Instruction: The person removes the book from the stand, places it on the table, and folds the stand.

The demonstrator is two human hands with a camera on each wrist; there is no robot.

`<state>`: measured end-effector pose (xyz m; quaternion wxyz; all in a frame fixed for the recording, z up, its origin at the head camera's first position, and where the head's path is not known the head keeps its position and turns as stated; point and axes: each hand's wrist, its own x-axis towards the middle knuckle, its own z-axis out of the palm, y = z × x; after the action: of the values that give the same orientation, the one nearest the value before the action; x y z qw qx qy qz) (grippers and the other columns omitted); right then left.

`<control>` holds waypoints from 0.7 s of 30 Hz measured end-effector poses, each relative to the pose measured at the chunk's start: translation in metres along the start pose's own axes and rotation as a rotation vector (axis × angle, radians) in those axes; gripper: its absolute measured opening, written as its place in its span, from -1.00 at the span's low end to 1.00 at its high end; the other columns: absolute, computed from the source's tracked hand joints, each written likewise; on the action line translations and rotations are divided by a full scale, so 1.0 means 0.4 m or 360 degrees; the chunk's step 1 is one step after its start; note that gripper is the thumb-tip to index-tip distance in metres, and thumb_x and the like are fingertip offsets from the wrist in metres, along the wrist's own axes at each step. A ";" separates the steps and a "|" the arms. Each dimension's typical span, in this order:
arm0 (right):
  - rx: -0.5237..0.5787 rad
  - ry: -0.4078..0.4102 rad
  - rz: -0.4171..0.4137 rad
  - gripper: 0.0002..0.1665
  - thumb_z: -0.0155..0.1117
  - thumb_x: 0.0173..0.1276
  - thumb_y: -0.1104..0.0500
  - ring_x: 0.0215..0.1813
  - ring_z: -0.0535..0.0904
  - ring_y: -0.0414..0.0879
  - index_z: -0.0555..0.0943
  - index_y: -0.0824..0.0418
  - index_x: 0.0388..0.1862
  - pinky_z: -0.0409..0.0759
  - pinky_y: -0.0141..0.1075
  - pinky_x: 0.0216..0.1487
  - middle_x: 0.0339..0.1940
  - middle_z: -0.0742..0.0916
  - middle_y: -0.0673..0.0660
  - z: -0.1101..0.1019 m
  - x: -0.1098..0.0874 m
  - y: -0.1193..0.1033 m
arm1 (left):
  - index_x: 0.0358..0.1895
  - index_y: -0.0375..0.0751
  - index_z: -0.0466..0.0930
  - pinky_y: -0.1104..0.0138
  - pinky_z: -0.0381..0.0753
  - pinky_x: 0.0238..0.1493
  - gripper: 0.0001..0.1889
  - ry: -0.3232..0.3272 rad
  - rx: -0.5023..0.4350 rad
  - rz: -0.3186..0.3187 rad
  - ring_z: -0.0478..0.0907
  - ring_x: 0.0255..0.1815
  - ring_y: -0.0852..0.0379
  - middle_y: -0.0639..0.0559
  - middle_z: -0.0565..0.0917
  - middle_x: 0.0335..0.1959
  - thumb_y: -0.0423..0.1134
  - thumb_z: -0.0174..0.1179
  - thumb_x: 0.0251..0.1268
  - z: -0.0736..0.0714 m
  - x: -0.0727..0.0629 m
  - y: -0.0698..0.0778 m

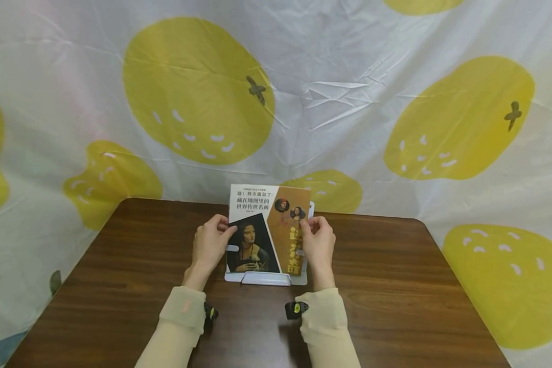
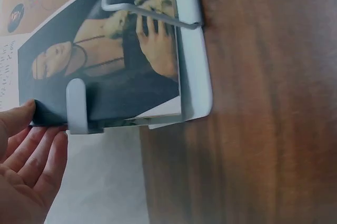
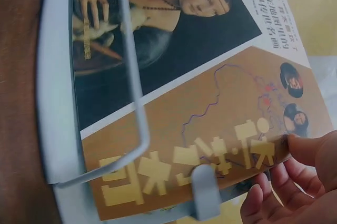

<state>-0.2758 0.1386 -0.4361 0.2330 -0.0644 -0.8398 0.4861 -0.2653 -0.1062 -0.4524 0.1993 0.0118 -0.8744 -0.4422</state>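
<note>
A paperback book [image 1: 268, 230] with a painted portrait and an orange panel on its cover leans upright on a white book stand [image 1: 267, 279]. At its left edge my left hand [image 1: 209, 245] pinches the book, thumb on the cover and fingers behind. My right hand [image 1: 319, 245] grips the right edge the same way. In the left wrist view a pale clip [image 2: 77, 105] overlaps the cover's edge below the left thumb. A matching clip [image 3: 205, 192] lies over the right edge in the right wrist view. A bent page-holder bar [image 3: 134, 66] crosses the lower cover.
The stand sits on a dark brown wooden table [image 1: 395, 286]. Behind the table hangs a white cloth [image 1: 331, 46] printed with yellow fruit. Black wrist cameras [image 1: 296, 309] are strapped at both cuffs.
</note>
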 end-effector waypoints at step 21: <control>0.0130 0.0075 -0.0137 -0.78 0.33 0.37 0.13 -0.31 0.58 0.02 0.55 0.27 -0.31 0.50 -0.22 -0.35 -0.34 0.66 0.16 -0.035 0.068 -0.113 | -0.23 -0.25 0.63 0.05 0.58 -0.21 -0.80 0.0106 -0.0010 0.0212 0.70 -0.37 -0.01 -0.10 0.74 -0.36 -0.18 0.34 0.27 -0.061 0.077 0.083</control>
<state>-0.2882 0.1352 -0.3830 0.2757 -0.0302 -0.8156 0.5078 -0.2799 -0.1108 -0.4032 0.2573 -0.0323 -0.8648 -0.4300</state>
